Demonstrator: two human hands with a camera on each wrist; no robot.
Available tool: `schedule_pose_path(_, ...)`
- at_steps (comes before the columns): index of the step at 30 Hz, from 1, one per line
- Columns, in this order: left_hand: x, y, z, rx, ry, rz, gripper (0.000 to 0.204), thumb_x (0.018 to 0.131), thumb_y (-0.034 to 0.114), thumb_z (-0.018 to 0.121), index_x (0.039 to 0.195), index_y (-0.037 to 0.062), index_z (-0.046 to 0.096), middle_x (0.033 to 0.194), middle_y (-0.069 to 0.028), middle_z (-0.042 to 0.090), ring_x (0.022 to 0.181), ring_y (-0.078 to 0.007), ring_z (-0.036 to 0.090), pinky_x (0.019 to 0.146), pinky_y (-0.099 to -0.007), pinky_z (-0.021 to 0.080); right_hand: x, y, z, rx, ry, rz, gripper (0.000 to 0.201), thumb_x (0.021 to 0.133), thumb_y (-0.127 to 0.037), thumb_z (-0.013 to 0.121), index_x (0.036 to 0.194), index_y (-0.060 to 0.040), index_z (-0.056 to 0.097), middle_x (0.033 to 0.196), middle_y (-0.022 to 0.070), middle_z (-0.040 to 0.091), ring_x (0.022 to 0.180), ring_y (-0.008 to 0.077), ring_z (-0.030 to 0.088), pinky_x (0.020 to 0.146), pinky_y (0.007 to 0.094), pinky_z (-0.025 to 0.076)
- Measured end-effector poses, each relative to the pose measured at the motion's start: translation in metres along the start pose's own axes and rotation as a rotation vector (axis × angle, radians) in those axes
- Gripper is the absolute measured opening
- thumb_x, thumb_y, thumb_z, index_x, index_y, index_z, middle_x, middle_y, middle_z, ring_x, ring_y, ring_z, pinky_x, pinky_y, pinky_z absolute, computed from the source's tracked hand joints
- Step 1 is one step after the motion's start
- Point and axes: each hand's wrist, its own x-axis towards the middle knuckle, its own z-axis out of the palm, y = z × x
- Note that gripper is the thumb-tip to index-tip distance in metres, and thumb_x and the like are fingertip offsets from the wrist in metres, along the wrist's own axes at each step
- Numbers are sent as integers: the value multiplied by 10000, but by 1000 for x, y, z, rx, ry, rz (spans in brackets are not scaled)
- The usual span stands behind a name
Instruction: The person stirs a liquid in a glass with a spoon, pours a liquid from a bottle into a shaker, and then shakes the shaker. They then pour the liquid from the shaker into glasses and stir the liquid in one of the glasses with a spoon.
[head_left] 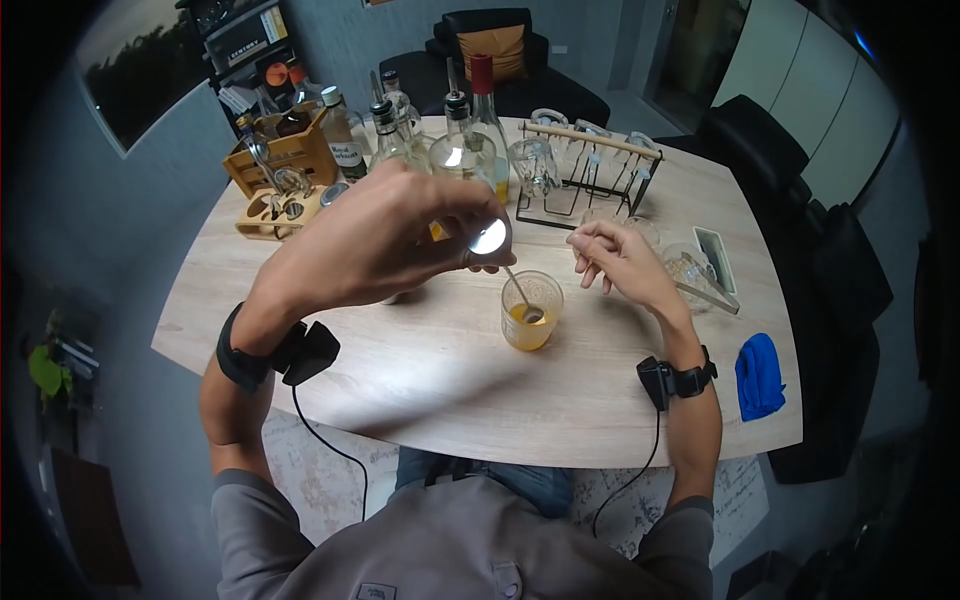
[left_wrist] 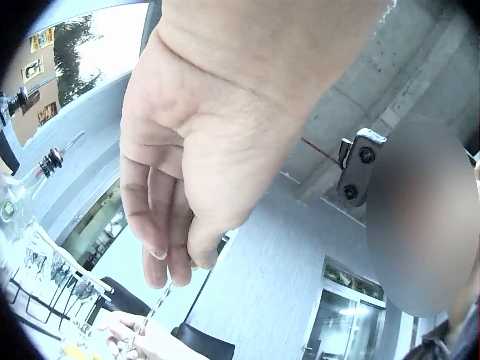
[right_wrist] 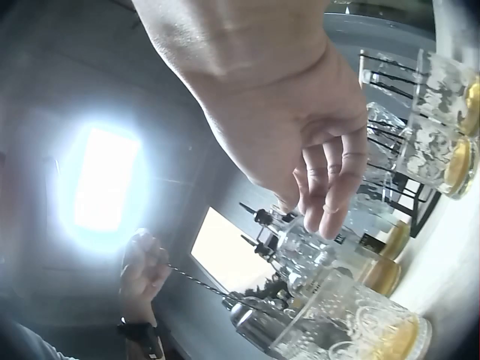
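My left hand (head_left: 385, 235) (left_wrist: 202, 142) pinches the upper part of a thin twisted spoon (head_left: 517, 287) (right_wrist: 199, 282) between thumb and fingers. The spoon slants down into a patterned glass (head_left: 532, 310) (right_wrist: 337, 319), its bowl in yellow-orange liquid. A bright round patch shows by the left fingertips in the head view; I cannot tell what it is. My right hand (head_left: 625, 262) (right_wrist: 300, 127) hovers to the right of the glass, fingers loosely bent and holding nothing. The left hand is above and left of the glass, not touching it.
Bottles (head_left: 462, 150) with pourers, a wooden crate (head_left: 290, 160) and a wooden holder (head_left: 262, 222) stand at the back left. Behind the glass is a black rack (head_left: 545, 215) with glassware. At the right are a clear glass vessel (head_left: 690, 270), a tray (head_left: 714, 255) and a blue cloth (head_left: 760, 378).
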Motion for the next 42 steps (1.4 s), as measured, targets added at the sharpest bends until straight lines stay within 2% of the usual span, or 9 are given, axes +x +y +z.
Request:
schedule_pose_path(8, -5, -5, -3, -96, 51, 106, 130, 930, 2, 640, 1056, 25, 665, 938, -54, 753, 920, -208, 750, 778, -323, 602, 18, 56, 11, 47, -50, 102, 358, 1066, -340, 505, 1112, -14, 647, 706, -1, 600, 541, 69, 590, 438, 208, 394)
schedule_pose_path(13, -5, -1, -5, -32, -103, 32, 146, 923, -4, 634, 1057, 46, 664, 914, -49, 746, 871, -216, 739, 741, -331, 587, 22, 76, 22, 88, -52, 182, 350, 1103, -305, 403, 1124, -15, 599, 718, -5, 569, 493, 56, 563, 388, 177, 382)
schedule_pose_path(17, -8, -1, -10, -62, 45, 112, 131, 930, 7, 632, 1049, 53, 661, 911, -44, 746, 850, -212, 739, 724, -334, 580, 23, 81, 28, 106, -115, 210, 344, 1104, -294, 397, 1132, -12, 592, 722, -1, 579, 496, 58, 567, 387, 179, 390)
schedule_pose_path(22, -16, -16, -32, -115, 179, 159, 127, 959, 38, 639, 1083, 10, 645, 956, -84, 729, 953, -208, 745, 864, -330, 625, 25, 89, 28, 124, -116, 240, 342, 1102, -301, 410, 1100, -14, 596, 716, 12, 590, 482, 67, 573, 372, 182, 387)
schedule_pose_path(25, -27, -24, -55, -273, 223, 148, 190, 993, 127, 636, 1118, -14, 615, 942, -98, 720, 909, -193, 754, 721, -288, 626, 25, 94, 27, 196, -79, 254, 365, 1086, -336, 456, 1084, -9, 617, 723, 12, 581, 498, 72, 575, 372, 190, 382)
schedule_pose_path(27, -34, -25, -72, -245, 291, 118, 179, 1039, 171, 580, 1120, 14, 608, 908, -94, 750, 800, -177, 760, 530, -210, 539, 26, 96, 27, 225, -84, 247, 356, 1081, -334, 478, 1074, -8, 621, 724, 12, 579, 492, 75, 575, 370, 194, 387)
schedule_pose_path(31, -51, -38, -109, -136, 398, 108, 250, 1061, 267, 551, 1135, 40, 622, 907, -83, 760, 774, -145, 750, 516, -210, 489, 26, 101, 29, 210, -65, 229, 343, 1077, -327, 490, 1069, -10, 623, 713, 10, 571, 488, 76, 578, 366, 190, 385)
schedule_pose_path(39, -121, -52, -204, 204, 568, -204, 361, 1041, 384, 574, 1210, 78, 665, 971, -53, 762, 878, -148, 745, 594, -242, 487, 25, 99, 30, 196, -28, 219, 338, 1068, -336, 512, 1043, -21, 634, 717, -4, 577, 494, 61, 572, 369, 182, 381)
schedule_pose_path(42, -132, -38, -215, 245, 548, -201, 299, 1062, 295, 539, 1159, 37, 657, 1018, -97, 751, 932, -176, 748, 643, -271, 544, 25, 99, 32, 211, -18, 212, 329, 1066, -331, 519, 1035, -25, 638, 712, -9, 575, 497, 56, 568, 370, 179, 379)
